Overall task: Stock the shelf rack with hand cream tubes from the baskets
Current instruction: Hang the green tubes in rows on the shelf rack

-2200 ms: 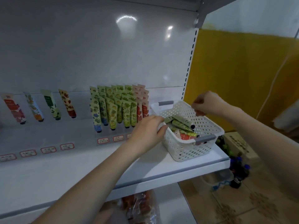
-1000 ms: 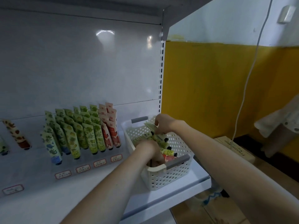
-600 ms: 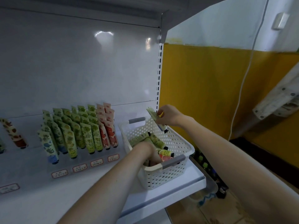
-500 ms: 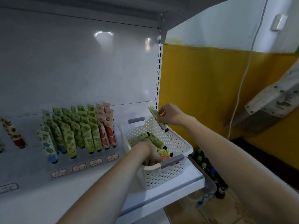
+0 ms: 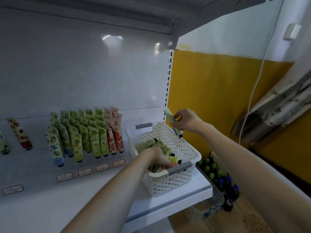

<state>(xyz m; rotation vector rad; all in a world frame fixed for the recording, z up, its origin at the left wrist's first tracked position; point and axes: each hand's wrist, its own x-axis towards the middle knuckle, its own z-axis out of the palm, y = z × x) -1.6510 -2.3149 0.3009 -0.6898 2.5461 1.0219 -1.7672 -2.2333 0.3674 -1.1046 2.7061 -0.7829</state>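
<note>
Raised clear of the white perforated plastic basket [image 5: 168,184] since a second ago: right hand [image 5: 186,121], pinching a soft pale green tube [image 5: 170,116], flat crimped end up, dark cap down. Left hand [image 5: 156,157] sunk among loose glossy tubes [image 5: 144,145] inside that basket on the smooth white shelf [image 5: 185,197]; grip hidden, cannot tell. Beside it, upright rows of printed tubes [image 5: 87,132].

A wall [image 5: 210,91], mustard below and white above, fills the frame's right; a white cable [image 5: 254,88] hangs down it above tiled floor [image 5: 249,221].
</note>
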